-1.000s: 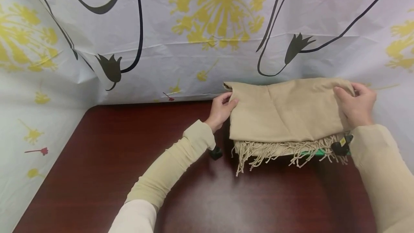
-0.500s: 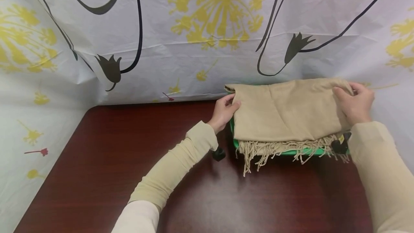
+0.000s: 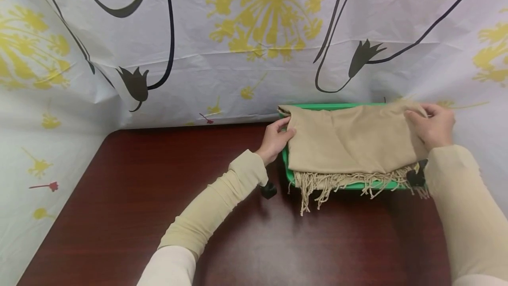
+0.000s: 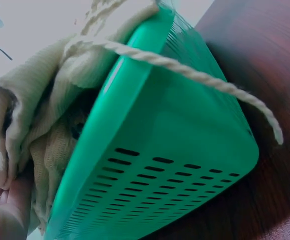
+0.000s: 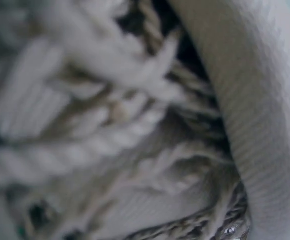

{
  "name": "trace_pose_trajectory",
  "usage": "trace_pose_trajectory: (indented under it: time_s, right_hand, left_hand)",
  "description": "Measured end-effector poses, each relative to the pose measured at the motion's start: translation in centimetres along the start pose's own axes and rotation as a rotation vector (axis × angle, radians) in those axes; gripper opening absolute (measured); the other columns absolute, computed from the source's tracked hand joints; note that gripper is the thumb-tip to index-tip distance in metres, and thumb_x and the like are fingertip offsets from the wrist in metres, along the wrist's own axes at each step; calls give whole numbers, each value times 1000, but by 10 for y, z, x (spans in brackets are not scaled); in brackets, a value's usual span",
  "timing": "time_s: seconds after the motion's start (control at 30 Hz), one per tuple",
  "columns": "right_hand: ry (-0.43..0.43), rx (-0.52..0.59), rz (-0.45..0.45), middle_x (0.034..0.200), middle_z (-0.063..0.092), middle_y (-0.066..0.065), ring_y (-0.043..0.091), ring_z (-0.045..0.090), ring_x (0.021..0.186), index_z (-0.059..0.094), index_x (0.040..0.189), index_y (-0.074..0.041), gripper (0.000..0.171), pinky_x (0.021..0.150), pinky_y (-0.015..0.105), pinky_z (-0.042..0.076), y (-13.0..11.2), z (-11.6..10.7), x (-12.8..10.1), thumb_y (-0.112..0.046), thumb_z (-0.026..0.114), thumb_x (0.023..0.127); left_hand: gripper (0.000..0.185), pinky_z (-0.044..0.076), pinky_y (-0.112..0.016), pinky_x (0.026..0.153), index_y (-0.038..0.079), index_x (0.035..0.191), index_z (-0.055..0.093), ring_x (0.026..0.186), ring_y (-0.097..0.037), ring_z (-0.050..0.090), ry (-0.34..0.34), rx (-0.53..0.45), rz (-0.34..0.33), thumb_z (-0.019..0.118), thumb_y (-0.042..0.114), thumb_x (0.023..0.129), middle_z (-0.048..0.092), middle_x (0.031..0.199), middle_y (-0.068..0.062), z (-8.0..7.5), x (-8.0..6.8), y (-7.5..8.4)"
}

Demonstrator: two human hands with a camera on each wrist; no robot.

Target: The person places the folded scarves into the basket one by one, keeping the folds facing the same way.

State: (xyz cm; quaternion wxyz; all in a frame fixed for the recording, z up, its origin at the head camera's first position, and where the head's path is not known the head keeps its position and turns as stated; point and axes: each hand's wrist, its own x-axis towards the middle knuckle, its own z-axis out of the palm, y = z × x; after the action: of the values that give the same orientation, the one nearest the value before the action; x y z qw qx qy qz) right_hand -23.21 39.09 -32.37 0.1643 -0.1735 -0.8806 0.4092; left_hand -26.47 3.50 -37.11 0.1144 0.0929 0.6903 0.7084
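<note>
A folded beige scarf [image 3: 357,140] with a twisted fringe lies over the opening of a green plastic basket [image 3: 286,169]. My left hand [image 3: 274,139] pinches the scarf's left edge, thumb on top. On the opposite side my right hand [image 3: 434,126] grips the right edge between thumb and fingers. Fringe strands [image 3: 309,189] hang over the basket's near rim. In the left wrist view, the left hand [image 4: 7,210] holds the scarf's folded layers [image 4: 25,110] at the rim of the slotted basket [image 4: 184,130]. Blurred fringe [image 5: 85,140] and cloth fill the right wrist view.
The basket stands on a dark red-brown table [image 3: 178,180] near its back right corner. A white curtain [image 3: 198,56] with yellow and dark flower prints hangs behind the table and along both sides. Small dark wrist cameras sit below both hands.
Both hands have lowered the scarf slightly, the left shifting right and the right shifting left. More of the green basket's back and left rim shows now. Both hands keep their grip.
</note>
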Motion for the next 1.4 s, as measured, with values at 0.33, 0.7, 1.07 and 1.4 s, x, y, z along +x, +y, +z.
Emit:
trace_pose_trajectory:
  time_s: [0.33, 0.7, 1.07, 1.4]
  right_hand:
    - [-23, -44, -23, 68, 41, -33, -5, 41, 68, 59, 96, -19, 25, 61, 12, 36, 0, 4, 2, -39, 59, 81]
    - [36, -120, -102, 58, 34, -42, -11, 34, 66, 59, 102, -2, 35, 66, 12, 30, 3, 4, 2, -31, 59, 83]
    - [-55, -234, -67, 83, 55, -12, 0, 41, 75, 54, 116, 5, 50, 63, 16, 35, 7, 5, 4, -34, 53, 85]
    - [-109, -247, -86, 106, 54, 27, -12, 38, 57, 52, 116, 8, 45, 52, 12, 37, 14, 2, 4, -24, 54, 85]
  left_hand:
    - [43, 47, -25, 79, 11, 129, 46, 105, -19, 53, 14, 11, 0, 57, 9, 87, 53, 120, -9, 1, -2, -1]
    - [41, 45, -26, 82, 11, 129, 46, 108, -17, 51, -9, 79, -1, 54, 18, 89, 53, 120, -9, 2, -2, -7]
    - [40, 47, -27, 80, 10, 130, 44, 105, -18, 53, -39, 110, -1, 51, 17, 91, 54, 118, -10, 5, -1, -9]
    - [39, 47, -27, 78, 8, 130, 44, 103, -19, 54, -51, 103, -11, 48, 15, 92, 54, 117, -12, 8, -1, -10]
